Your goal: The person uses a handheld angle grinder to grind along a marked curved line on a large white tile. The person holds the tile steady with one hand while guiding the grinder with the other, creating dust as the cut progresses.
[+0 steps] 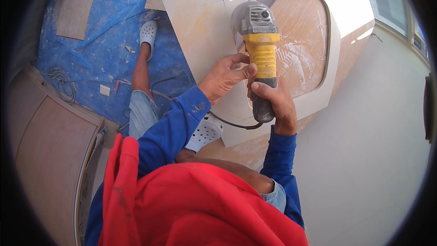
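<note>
A yellow and black angle grinder with a grey metal head and guard lies lengthwise over a pale panel that has a large rounded-corner opening, with grained wood showing inside. My right hand is closed round the black rear handle, thumb across it. My left hand is at the left side of the grinder's body, fingers curled against it; their tips are partly hidden. A black cord runs from the handle's end toward the lower left.
My feet in white clogs are spread beside the panel, one on a blue sheet. Offcut boards and coiled cables lie left. Curved wood panels stand lower left. A pale wall and window frame are right.
</note>
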Motion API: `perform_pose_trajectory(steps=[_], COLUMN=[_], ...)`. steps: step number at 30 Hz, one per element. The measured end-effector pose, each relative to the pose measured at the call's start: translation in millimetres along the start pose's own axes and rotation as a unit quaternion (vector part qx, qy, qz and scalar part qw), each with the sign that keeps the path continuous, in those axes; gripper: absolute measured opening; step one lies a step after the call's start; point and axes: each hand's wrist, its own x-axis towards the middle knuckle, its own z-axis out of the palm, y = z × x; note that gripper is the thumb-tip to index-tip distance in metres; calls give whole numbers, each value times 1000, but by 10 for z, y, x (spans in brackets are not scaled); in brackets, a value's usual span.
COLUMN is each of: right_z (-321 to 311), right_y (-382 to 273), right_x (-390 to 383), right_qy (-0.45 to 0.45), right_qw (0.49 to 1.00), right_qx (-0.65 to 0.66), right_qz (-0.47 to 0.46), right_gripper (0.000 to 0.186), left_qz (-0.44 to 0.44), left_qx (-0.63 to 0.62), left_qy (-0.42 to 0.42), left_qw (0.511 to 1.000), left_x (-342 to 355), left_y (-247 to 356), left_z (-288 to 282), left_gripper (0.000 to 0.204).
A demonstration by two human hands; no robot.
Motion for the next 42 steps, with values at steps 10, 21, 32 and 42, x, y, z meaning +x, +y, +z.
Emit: perform_pose_trajectory(steps=[10, 21, 32, 42], right_z=[-1, 10, 13, 19], right_y=[2, 23, 17, 9], right_x=[-11, 2, -10, -25], right_qy=[3, 9, 14, 16], right_qw=[1000, 1000, 999, 998], right_qx=[-2, -20, -40, -58], right_qz=[10, 6, 6, 8], right_gripper=[50, 54, 62, 62], left_qz=[12, -10, 14, 14], left_qx=[14, -6, 4, 32], left_qy=[8, -5, 4, 4], left_qw=[1000, 1000, 1000, 999], left_x=[8, -39, -54, -89], left_y=[-24, 36, 34, 92], left_z=[-8, 0, 15, 30], left_gripper=[79, 65, 79, 79])
